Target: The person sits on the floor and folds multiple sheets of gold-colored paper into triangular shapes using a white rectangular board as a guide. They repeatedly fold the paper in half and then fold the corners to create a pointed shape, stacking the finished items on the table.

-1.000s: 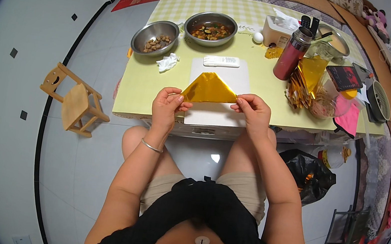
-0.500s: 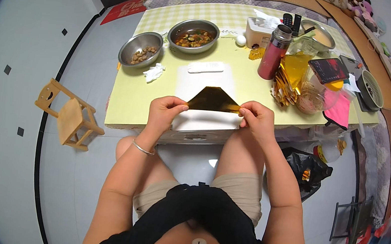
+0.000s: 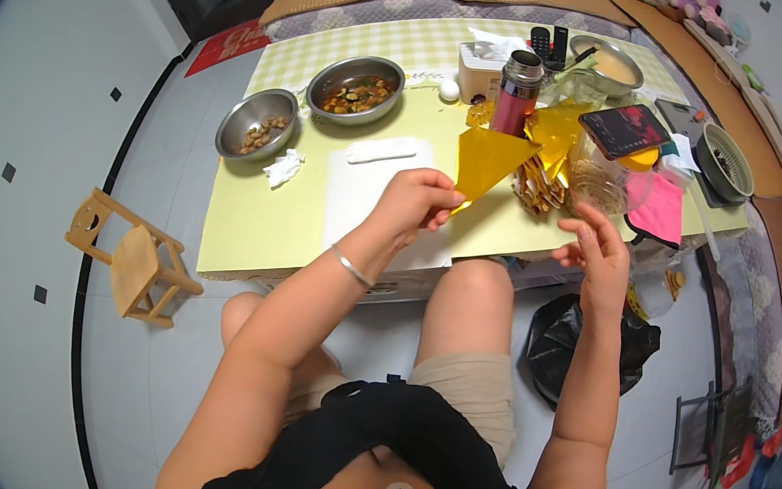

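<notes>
— What carries everything?

— A low counter (image 3: 272, 227) with a pale yellow top, its far strip check-patterned.

— Left of the hands?

— Two steel bowls: the smaller bowl (image 3: 257, 123) with brown bits, the larger bowl (image 3: 355, 89) with cooked food, and a crumpled tissue (image 3: 282, 168) just beside the smaller.

— Beneath the hands?

— A white sheet (image 3: 358, 194), with a white bar (image 3: 382, 150) lying at its far edge.

— Beyond them?

— A red flask (image 3: 517, 93), a tissue box (image 3: 477, 73), a heap of gold foil pieces (image 3: 537, 180).

— Right?

— A pink cloth (image 3: 661, 209) and a dark strainer bowl (image 3: 725, 163).
</notes>
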